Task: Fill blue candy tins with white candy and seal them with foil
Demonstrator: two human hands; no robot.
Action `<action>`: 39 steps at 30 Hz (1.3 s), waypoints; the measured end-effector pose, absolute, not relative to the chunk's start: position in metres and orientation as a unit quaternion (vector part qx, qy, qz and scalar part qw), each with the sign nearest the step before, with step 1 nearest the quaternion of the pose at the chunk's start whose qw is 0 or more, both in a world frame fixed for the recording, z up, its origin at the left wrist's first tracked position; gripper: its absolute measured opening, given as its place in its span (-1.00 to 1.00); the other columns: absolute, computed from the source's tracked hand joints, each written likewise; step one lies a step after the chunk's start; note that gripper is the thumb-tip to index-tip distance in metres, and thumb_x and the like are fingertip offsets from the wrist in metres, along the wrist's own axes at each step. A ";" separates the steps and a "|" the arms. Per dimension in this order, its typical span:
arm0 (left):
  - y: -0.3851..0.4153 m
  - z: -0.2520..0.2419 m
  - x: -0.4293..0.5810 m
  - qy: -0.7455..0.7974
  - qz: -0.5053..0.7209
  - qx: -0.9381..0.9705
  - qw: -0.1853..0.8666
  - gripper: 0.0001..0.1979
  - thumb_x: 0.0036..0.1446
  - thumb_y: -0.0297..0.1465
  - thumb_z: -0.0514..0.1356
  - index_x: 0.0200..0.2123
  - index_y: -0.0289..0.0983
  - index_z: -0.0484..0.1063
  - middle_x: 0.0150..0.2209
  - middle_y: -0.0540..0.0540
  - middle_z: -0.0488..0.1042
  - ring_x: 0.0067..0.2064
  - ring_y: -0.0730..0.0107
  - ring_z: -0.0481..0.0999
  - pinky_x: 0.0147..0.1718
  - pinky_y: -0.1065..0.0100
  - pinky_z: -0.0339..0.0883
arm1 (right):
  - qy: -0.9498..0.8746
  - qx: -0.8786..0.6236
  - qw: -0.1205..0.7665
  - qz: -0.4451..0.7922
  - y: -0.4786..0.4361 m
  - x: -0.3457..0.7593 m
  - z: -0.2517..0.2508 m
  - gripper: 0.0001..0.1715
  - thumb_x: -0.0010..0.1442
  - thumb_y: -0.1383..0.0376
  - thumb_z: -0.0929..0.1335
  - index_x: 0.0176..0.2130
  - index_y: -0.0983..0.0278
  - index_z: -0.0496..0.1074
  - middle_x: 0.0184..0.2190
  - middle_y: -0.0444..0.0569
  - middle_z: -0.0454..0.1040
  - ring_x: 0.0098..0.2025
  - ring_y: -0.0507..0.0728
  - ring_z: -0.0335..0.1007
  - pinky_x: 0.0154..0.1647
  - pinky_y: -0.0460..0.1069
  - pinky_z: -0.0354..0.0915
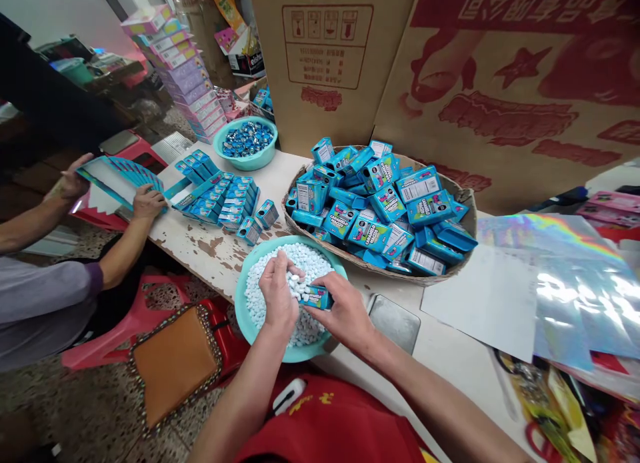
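Over a turquoise basin [241, 302] full of small white candies [257, 276], my left hand [278, 293] is cupped around several of the candies. My right hand [345, 310] grips a small blue candy box [319, 297] between thumb and fingers. The box lies nearly on its side, its left end against the candies in my left palm. Its opening is hidden by the candies and fingers. Behind the basin, a cut-down cardboard tray [453, 276] holds a heap of similar blue boxes [383, 203].
A co-worker's hands [149, 202] hold a blue display carton [113, 183] at the left. Rows of blue boxes [239, 200] stand near a second basin [250, 162] of shiny blue pieces. Right of me lie a metal lid [395, 322] and holographic sheets [565, 283]. Large cardboard cartons [330, 116] stand behind.
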State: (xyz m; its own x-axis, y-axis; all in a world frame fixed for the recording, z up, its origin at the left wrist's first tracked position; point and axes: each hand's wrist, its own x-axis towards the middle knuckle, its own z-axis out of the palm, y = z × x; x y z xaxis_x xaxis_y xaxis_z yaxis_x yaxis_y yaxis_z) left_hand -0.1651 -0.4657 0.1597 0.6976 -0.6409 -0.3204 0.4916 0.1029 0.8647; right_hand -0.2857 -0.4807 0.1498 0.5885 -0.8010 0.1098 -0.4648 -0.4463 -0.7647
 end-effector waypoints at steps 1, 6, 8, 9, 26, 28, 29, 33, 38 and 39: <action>-0.466 0.161 -0.166 -0.067 -0.385 0.547 0.740 -0.64 0.06 -0.12 0.21 -0.52 -0.28 0.26 -0.63 0.07 0.26 -0.57 0.52 0.29 -0.51 0.44 0.21 | 0.392 -0.815 0.358 -0.234 -0.481 -0.286 0.150 -0.67 -0.02 0.30 0.46 -0.21 0.27 0.38 -0.28 -0.05 0.40 -0.19 0.14 0.31 -0.19 -0.01 0.23; -0.469 0.171 -0.166 -0.062 -0.379 0.545 0.745 -0.64 0.06 -0.12 0.22 -0.51 -0.28 0.26 -0.62 0.06 0.26 -0.55 0.52 0.29 -0.50 0.44 0.23 | 0.397 -0.798 0.375 -0.255 -0.479 -0.285 0.156 -0.66 -0.02 0.31 0.46 -0.20 0.27 0.37 -0.28 -0.06 0.39 -0.19 0.13 0.31 -0.20 -0.02 0.22; -0.469 0.173 -0.166 -0.060 -0.382 0.539 0.748 -0.64 0.07 -0.12 0.22 -0.50 -0.28 0.27 -0.61 0.06 0.26 -0.56 0.52 0.28 -0.52 0.44 0.21 | 0.402 -0.787 0.384 -0.267 -0.478 -0.285 0.157 -0.66 -0.01 0.30 0.46 -0.20 0.28 0.36 -0.28 -0.06 0.39 -0.20 0.12 0.31 -0.20 -0.02 0.22; -0.468 0.174 -0.166 -0.061 -0.382 0.539 0.748 -0.64 0.06 -0.12 0.22 -0.50 -0.28 0.26 -0.61 0.05 0.26 -0.56 0.52 0.28 -0.54 0.44 0.21 | 0.405 -0.782 0.388 -0.272 -0.478 -0.285 0.158 -0.66 -0.01 0.30 0.46 -0.21 0.28 0.37 -0.28 -0.07 0.38 -0.20 0.12 0.31 -0.20 -0.03 0.22; -0.466 0.180 -0.167 -0.094 -0.367 0.559 0.738 -0.65 0.12 -0.16 0.18 -0.52 -0.29 0.24 -0.64 0.06 0.24 -0.55 0.52 0.26 -0.50 0.44 0.21 | 0.389 -0.766 0.415 -0.300 -0.478 -0.287 0.162 -0.68 0.01 0.29 0.46 -0.21 0.27 0.38 -0.29 -0.07 0.38 -0.22 0.10 0.29 -0.22 -0.02 0.21; -0.466 0.180 -0.168 -0.100 -0.363 0.557 0.740 -0.66 0.13 -0.17 0.18 -0.52 -0.28 0.23 -0.64 0.06 0.23 -0.56 0.53 0.25 -0.52 0.45 0.19 | 0.390 -0.761 0.418 -0.308 -0.477 -0.287 0.163 -0.68 0.01 0.30 0.46 -0.21 0.27 0.38 -0.29 -0.07 0.38 -0.21 0.10 0.30 -0.21 -0.03 0.21; -0.466 0.180 -0.169 -0.104 -0.362 0.557 0.740 -0.66 0.13 -0.18 0.18 -0.52 -0.28 0.23 -0.64 0.06 0.23 -0.57 0.53 0.24 -0.53 0.45 0.18 | 0.391 -0.759 0.418 -0.311 -0.477 -0.287 0.163 -0.68 0.01 0.30 0.46 -0.21 0.27 0.38 -0.28 -0.07 0.38 -0.21 0.10 0.30 -0.21 -0.03 0.21; -0.467 0.180 -0.171 -0.114 -0.361 0.567 0.732 -0.66 0.12 -0.19 0.19 -0.53 -0.29 0.23 -0.62 0.07 0.21 -0.58 0.57 0.19 -0.59 0.48 0.11 | 0.392 -0.755 0.421 -0.316 -0.475 -0.286 0.161 -0.67 -0.02 0.35 0.47 -0.21 0.28 0.38 -0.30 -0.09 0.38 -0.22 0.09 0.30 -0.22 -0.03 0.20; -0.469 0.185 -0.171 -0.104 -0.366 0.570 0.728 -0.67 0.11 -0.19 0.21 -0.50 -0.30 0.23 -0.67 0.12 0.13 -0.63 0.63 0.06 -0.65 0.52 -0.03 | 0.386 -0.744 0.431 -0.333 -0.476 -0.286 0.160 -0.67 -0.02 0.37 0.47 -0.22 0.28 0.38 -0.29 -0.10 0.37 -0.22 0.07 0.29 -0.22 -0.05 0.20; -0.469 0.186 -0.172 -0.104 -0.373 0.567 0.727 -0.67 0.11 -0.19 0.21 -0.50 -0.30 0.23 -0.68 0.12 0.11 -0.64 0.64 0.04 -0.66 0.52 -0.06 | 0.386 -0.743 0.432 -0.335 -0.477 -0.287 0.160 -0.67 -0.02 0.37 0.47 -0.21 0.27 0.38 -0.29 -0.10 0.37 -0.22 0.07 0.30 -0.21 -0.05 0.20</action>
